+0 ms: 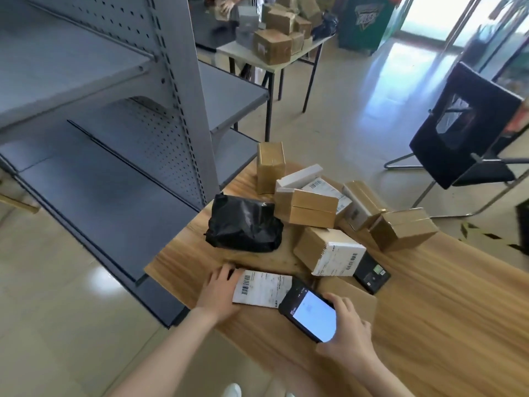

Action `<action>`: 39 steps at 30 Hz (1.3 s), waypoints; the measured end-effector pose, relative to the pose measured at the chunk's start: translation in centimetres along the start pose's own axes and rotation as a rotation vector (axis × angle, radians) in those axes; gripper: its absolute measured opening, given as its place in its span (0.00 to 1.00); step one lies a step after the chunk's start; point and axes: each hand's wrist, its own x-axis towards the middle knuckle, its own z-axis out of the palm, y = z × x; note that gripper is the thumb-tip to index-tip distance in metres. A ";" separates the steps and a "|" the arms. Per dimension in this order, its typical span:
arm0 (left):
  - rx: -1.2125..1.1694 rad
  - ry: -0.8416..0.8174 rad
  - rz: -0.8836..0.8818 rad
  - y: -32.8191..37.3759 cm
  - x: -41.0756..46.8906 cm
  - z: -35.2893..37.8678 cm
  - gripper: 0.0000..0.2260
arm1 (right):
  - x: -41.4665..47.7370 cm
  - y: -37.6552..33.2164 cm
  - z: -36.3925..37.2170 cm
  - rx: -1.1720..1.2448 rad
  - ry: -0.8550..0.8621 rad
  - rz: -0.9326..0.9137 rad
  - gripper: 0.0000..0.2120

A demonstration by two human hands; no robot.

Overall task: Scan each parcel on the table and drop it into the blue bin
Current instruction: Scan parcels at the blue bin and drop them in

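A flat parcel with a white barcode label (pixel 261 287) lies near the wooden table's (pixel 446 305) front-left edge. My left hand (pixel 219 292) rests on its left end, fingers curled over the far edge. My right hand (pixel 345 328) grips a black phone scanner (pixel 309 310), its lit screen up, hovering over the parcel's right end. Behind lie a black plastic-wrapped parcel (pixel 244 224), a labelled cardboard box (pixel 329 250) and several more brown boxes (pixel 312 207). No blue bin is in view.
A small black device (pixel 370 273) lies beside the labelled box. Grey metal shelving (pixel 114 116) stands close on the left. A black folding chair (pixel 463 124) stands at the right. Another table with boxes (pixel 272 44) stands farther back.
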 end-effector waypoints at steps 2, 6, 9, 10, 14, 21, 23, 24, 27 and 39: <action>0.022 -0.029 0.015 -1.0 -0.1 -0.1 0.31 | -0.4 -0.6 0.6 -0.036 -0.004 -0.002 0.49; 0.025 -0.141 0.067 -2.6 -0.7 -0.2 0.33 | -0.7 -2.4 1.6 -0.142 -0.012 -0.034 0.48; 0.009 -0.114 0.130 -3.9 -1.2 -0.7 0.30 | -0.9 -3.9 2.1 -0.249 0.004 -0.090 0.47; 0.002 -0.101 0.155 -4.4 -1.4 -0.9 0.29 | -1.0 -4.4 2.2 -0.285 0.013 -0.115 0.46; 0.002 -0.039 0.280 -6.0 -1.7 -2.1 0.30 | -0.9 -6.3 2.4 -0.424 0.041 -0.189 0.43; 0.056 0.012 0.402 -6.8 -1.7 -3.9 0.33 | -1.5 -8.0 2.4 -0.491 0.068 -0.140 0.43; 0.042 0.032 0.431 -6.6 -1.7 -4.2 0.32 | -1.8 -7.9 2.4 -0.503 0.062 -0.121 0.42; 0.038 0.042 0.443 -6.5 -1.8 -4.3 0.31 | -2.0 -7.7 2.3 -0.504 0.064 -0.114 0.42; 0.053 0.064 0.467 -6.2 -2.0 -4.7 0.31 | -2.6 -7.3 2.1 -0.495 0.068 -0.097 0.41; 0.090 0.065 0.417 -4.3 -6.5 -4.6 0.37 | -6.2 -2.2 1.5 -0.078 0.149 0.011 0.46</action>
